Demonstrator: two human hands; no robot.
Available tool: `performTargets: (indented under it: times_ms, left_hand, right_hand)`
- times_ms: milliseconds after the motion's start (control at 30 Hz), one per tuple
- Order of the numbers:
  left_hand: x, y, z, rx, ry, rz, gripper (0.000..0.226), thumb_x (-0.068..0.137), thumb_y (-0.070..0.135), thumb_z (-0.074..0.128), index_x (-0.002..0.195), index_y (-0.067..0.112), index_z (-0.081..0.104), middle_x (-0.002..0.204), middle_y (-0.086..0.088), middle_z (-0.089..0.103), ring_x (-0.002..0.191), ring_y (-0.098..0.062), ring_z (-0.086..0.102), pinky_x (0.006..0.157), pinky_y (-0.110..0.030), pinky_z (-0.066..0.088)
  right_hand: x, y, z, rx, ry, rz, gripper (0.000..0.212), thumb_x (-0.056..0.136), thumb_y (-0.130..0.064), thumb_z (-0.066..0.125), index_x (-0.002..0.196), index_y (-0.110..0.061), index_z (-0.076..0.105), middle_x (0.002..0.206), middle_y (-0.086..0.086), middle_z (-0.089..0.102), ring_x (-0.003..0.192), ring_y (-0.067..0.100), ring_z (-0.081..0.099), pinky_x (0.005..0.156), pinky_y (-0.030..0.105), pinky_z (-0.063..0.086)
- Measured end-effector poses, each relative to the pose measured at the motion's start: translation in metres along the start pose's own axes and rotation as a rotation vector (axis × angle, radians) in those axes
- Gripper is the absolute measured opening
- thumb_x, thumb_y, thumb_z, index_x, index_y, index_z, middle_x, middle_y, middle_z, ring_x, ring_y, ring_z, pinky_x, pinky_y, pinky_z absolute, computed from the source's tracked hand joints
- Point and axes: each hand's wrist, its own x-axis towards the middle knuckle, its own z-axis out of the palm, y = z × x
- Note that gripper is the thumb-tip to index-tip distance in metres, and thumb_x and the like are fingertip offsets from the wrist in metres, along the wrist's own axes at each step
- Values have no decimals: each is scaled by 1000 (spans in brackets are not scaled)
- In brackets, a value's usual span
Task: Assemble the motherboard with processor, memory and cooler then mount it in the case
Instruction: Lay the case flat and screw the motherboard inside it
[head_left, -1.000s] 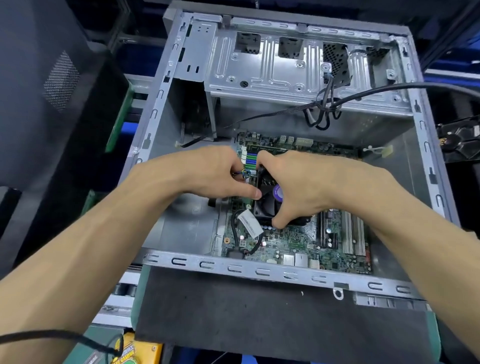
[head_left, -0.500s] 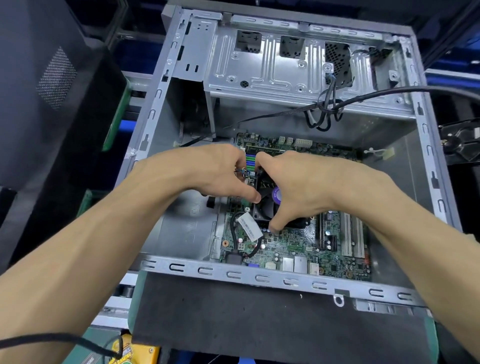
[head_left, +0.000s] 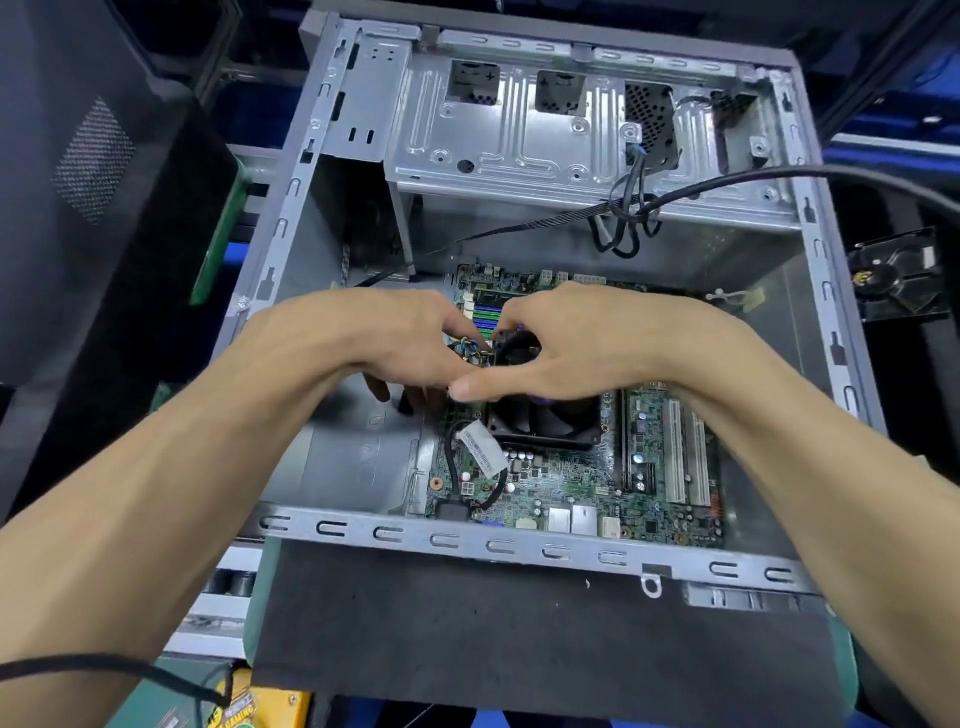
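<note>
- Over the left edge of the green motherboard (head_left: 566, 483), the left hand (head_left: 384, 343) reaches into the open grey metal computer case (head_left: 519, 543); its fingers are curled down beside the black square cooler fan (head_left: 545, 421), fingertips by a small bundle of coloured fan wires (head_left: 467, 347). Whether it pinches those wires I cannot tell, since the fingertips are hidden.
- To its right, the right hand (head_left: 587, 343) lies on top of the cooler fan, index finger and thumb curved round the fan's far left corner, thumb tip pointing left along the fan's upper face and nearly meeting the left hand.
- Compared with a second ago, both hands stay together at the same corner of the fan; the right thumb now lies flatter and higher across the fan, so more of the fan's near side shows, and the left thumb is no longer pressed on the fan.
- Motherboard sits flat on the case floor, right of centre, with the cooler fan mounted on it and white expansion slots (head_left: 680, 452) further right.
- A white label tag (head_left: 483, 449) hangs on a black cable loop near the fan; its print is too small to read.
- At the bottom left, a yellow printed packet (head_left: 249, 706) shows the word "GAMING".
</note>
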Motion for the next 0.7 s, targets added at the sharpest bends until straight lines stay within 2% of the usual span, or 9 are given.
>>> performTargets:
  times_ms: [100,200,300,333,400,433,533,633,700]
  left_hand:
    - [2,0,0,-13,-3,-16,61,74,58,77,130,43,59,90,4,69,82,-17,69,71,-40,63]
    - [1,2,0,44,19,-4,68,71,66,73,133,42,54,87,13,58,89,-20,62,73,-34,57]
    - [0,0,0,21,81,9,69,68,63,78,127,38,53,92,11,58,100,-21,63,65,-30,52]
    - [0,0,1,6,87,5,69,67,62,80,125,36,53,94,7,62,101,-22,64,65,-33,54]
    - [-1,1,1,-20,82,-14,72,66,60,81,125,35,50,95,-1,70,96,-22,68,72,-39,59]
    - [-3,2,1,-39,85,-29,75,66,60,82,128,35,48,94,-3,71,90,-21,70,73,-40,61]
    - [-11,7,4,52,159,-37,89,69,62,79,142,35,35,101,-1,68,80,-19,63,71,-34,54]
    - [-22,9,9,296,303,31,92,76,67,69,149,30,27,132,-8,55,111,-25,56,94,-38,47]
    - [-32,12,12,262,354,102,80,82,62,65,147,28,33,135,-8,51,121,-26,54,101,-42,45]
  right_hand:
    - [3,2,1,44,-21,12,98,74,-91,37,113,-6,68,80,7,72,78,23,66,68,28,47]
    - [6,0,2,79,-99,15,104,78,-90,25,108,0,67,72,8,59,72,27,58,69,33,45]
    - [3,0,3,209,-182,-14,102,88,-82,15,133,-2,58,106,15,70,102,29,65,96,33,46]
    - [1,-1,4,249,-190,-10,95,92,-78,14,139,-5,53,117,16,68,109,28,64,98,25,42]
    - [-3,-5,5,259,-170,14,84,96,-73,17,145,-11,45,108,4,65,101,19,61,86,16,38]
    - [-5,-8,5,241,-156,29,82,97,-73,18,144,-12,44,103,1,60,98,18,58,84,22,38]
    - [-10,-10,6,183,-87,71,77,96,-74,25,133,-13,52,114,6,63,106,25,58,87,34,40]
    - [-29,-4,4,164,-68,109,88,93,-78,26,152,-14,36,145,7,55,129,26,52,107,39,39]
    - [-46,-1,4,222,-16,107,89,92,-78,27,160,-20,23,161,0,37,144,22,39,115,35,29]
